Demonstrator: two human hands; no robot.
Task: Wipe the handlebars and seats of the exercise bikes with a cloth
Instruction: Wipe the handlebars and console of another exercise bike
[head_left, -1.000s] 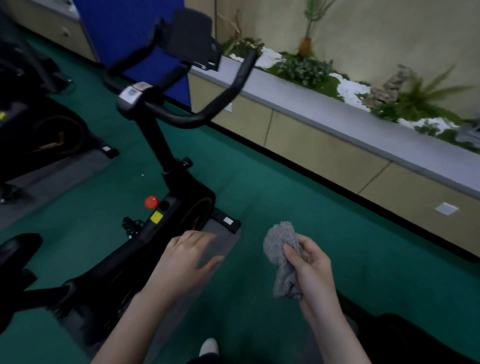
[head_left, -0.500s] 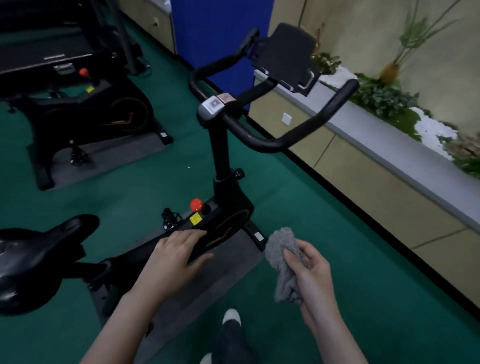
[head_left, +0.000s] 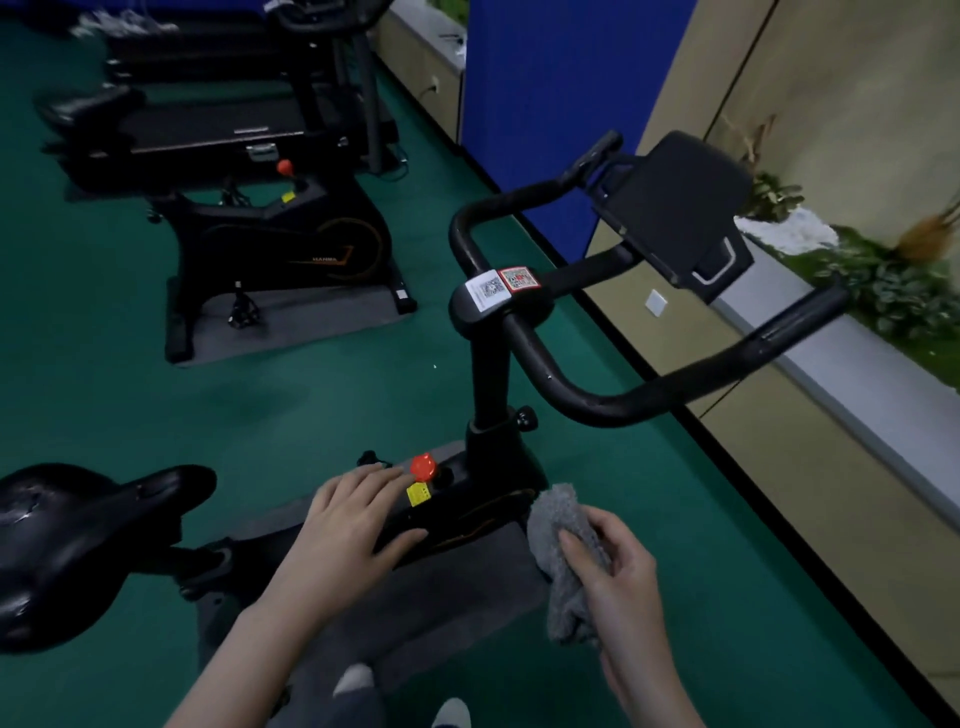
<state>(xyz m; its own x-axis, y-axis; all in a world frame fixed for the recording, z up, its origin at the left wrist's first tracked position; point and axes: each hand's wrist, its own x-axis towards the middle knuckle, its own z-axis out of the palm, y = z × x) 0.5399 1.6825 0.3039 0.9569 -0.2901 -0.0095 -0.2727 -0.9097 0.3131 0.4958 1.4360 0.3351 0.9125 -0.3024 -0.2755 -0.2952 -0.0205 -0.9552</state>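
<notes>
A black exercise bike stands in front of me, its curved handlebars (head_left: 639, 400) up at centre right and its black seat (head_left: 67, 540) at the lower left. My right hand (head_left: 618, 577) grips a bunched grey cloth (head_left: 563, 561) low, right of the bike frame and well below the handlebars. My left hand (head_left: 348, 525) hovers flat with straight fingers over the frame, just left of the red knob (head_left: 423, 466), holding nothing.
A second black exercise bike (head_left: 280, 249) stands on a grey mat at the upper left, with treadmills (head_left: 218, 124) behind it. A blue panel (head_left: 561, 104) and a beige ledge with plants (head_left: 857, 291) run along the right. Green carpet covers the floor.
The view has swung left and closer to the bike, bringing the handlebars, seat and the second bike into frame. Both hands keep their poses; the cloth stays in my right hand.
</notes>
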